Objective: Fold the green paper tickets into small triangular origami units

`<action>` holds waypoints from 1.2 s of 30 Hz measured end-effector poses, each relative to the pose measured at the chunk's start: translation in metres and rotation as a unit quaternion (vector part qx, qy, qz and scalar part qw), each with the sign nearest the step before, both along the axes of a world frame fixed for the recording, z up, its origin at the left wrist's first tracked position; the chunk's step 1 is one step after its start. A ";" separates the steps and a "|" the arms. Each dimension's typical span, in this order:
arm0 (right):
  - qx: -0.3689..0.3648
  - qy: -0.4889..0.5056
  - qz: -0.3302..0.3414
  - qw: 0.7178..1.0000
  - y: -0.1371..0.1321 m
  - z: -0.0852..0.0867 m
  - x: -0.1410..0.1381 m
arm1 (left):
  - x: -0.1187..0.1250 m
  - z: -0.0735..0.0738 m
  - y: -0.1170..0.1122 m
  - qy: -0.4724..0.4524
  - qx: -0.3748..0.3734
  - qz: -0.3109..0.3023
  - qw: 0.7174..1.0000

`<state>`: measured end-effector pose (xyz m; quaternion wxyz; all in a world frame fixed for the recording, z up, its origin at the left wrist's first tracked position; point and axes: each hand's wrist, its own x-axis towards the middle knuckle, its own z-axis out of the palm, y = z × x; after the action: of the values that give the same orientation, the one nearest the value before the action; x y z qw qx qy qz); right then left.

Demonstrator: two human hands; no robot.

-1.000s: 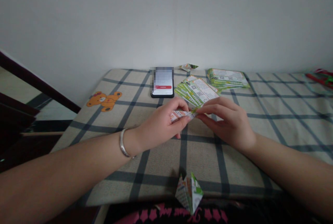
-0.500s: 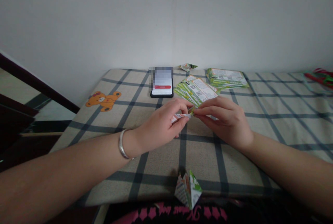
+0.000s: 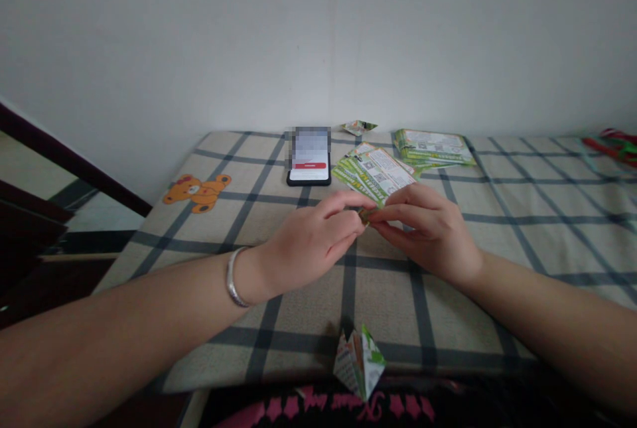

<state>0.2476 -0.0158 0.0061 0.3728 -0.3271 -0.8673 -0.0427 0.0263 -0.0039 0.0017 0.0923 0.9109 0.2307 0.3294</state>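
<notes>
Fingertips nearly meeting, my left hand (image 3: 321,229) and my right hand (image 3: 428,225) pinch a small folded paper (image 3: 365,217) between them. Only a greenish-yellow bit of that paper shows; my fingers cover the remainder. A silver bangle circles my left wrist. Just beyond my fingers lie fanned-out printed leaflets (image 3: 378,172), green and white. A folded paper piece (image 3: 360,361) with pointed tips stands at the table's near edge, below my hands. Another folded paper shape (image 3: 359,127) lies by the wall.
A phone (image 3: 309,156) with a lit screen lies left of the leaflets. Farther right is a stack of leaflets (image 3: 435,147). An orange bear picture (image 3: 198,193) is on the checked tablecloth (image 3: 298,335). Red and green items (image 3: 614,146) sit at the far right.
My left fingers have closed over the folded paper, covering the white printed part that showed before. My right hand has barely moved and keeps its pinch.
</notes>
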 end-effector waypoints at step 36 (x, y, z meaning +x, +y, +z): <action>0.019 -0.070 -0.051 0.996 0.003 0.001 0.002 | 0.002 0.002 0.000 0.185 0.033 0.143 0.972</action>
<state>0.2496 -0.0129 0.0068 0.3150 -0.3603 -0.8722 -0.1011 0.0280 -0.0043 0.0040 -0.0302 0.9160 0.3607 0.1728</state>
